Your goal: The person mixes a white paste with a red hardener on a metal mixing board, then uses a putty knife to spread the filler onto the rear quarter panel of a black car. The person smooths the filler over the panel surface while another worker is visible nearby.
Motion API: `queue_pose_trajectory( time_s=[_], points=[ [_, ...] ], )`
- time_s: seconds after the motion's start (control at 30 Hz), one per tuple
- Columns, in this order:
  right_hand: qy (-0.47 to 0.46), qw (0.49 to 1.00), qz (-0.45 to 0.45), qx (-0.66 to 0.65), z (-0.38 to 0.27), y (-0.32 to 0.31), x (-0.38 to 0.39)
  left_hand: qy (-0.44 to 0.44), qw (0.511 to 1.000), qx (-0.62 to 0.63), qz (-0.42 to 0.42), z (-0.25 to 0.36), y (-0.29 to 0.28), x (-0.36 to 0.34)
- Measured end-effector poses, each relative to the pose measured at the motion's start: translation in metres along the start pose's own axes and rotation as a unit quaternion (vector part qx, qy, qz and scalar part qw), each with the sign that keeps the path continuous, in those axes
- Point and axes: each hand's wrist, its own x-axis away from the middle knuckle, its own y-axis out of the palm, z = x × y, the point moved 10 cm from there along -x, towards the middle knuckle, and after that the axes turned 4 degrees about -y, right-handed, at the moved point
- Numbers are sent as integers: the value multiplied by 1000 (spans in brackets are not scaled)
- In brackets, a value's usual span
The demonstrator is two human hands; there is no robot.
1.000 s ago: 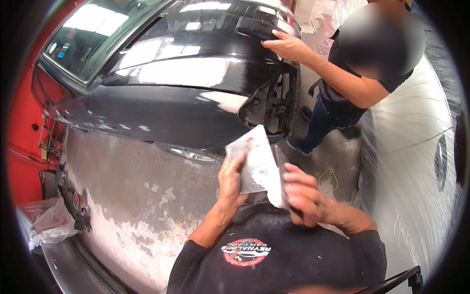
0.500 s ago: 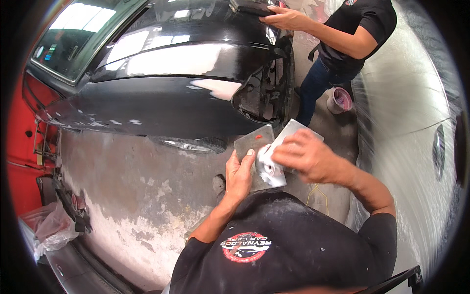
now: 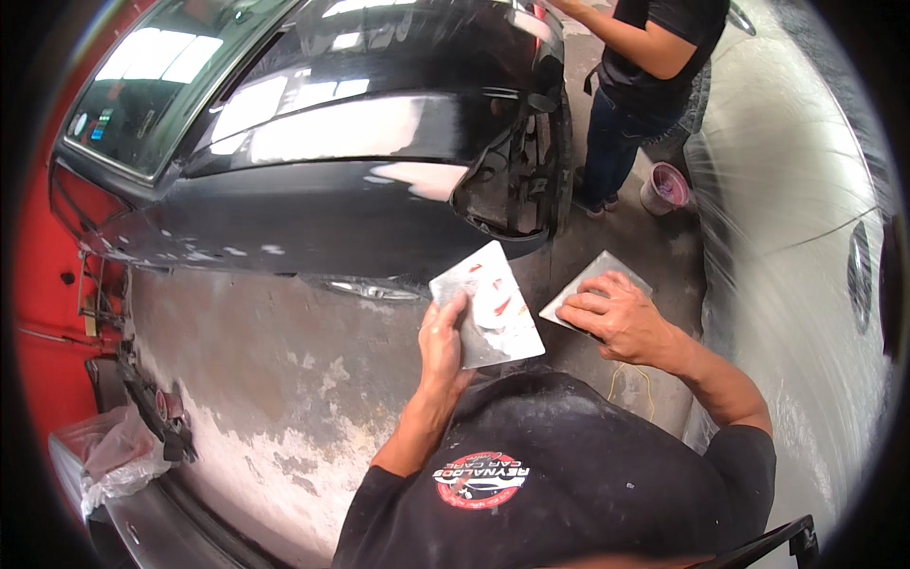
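My left hand (image 3: 444,339) grips the lower left edge of a flat metal spreader plate (image 3: 488,305), grey with red smears on its face. My right hand (image 3: 614,318) holds a second, smaller metal spreader (image 3: 595,281) by its near edge, fingers laid over it. The two plates sit side by side, apart, in front of my chest. Both hang over the concrete floor, just below the black car's front corner (image 3: 512,190).
A black car (image 3: 313,161) with its front trim removed fills the upper middle. Another person (image 3: 645,85) stands by its far side, near a pink bucket (image 3: 664,187). A plastic-covered white vehicle (image 3: 806,247) is at right. A red wall and a bagged bin (image 3: 109,455) are at left.
The two plates were pressed together one second ago; my right hand has drawn the smaller one off to the right, and the view has tilted lower.
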Motion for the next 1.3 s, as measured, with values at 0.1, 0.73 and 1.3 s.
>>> queue_pose_trajectory(
  time_s=[0.1, 0.73, 1.3],
  points=[
    [58, 994, 83, -49, 13, -31, -4, 79, 993, -87, -3, 3, 1, -3],
    [-50, 995, 92, -3, -60, -17, -23, -17, 997, 76, -21, 1, -3, 0],
    [-16, 975, 187, -116, -49, 4, -27, 309, 869, -387, -7, 53, 49, 38]
  ],
)
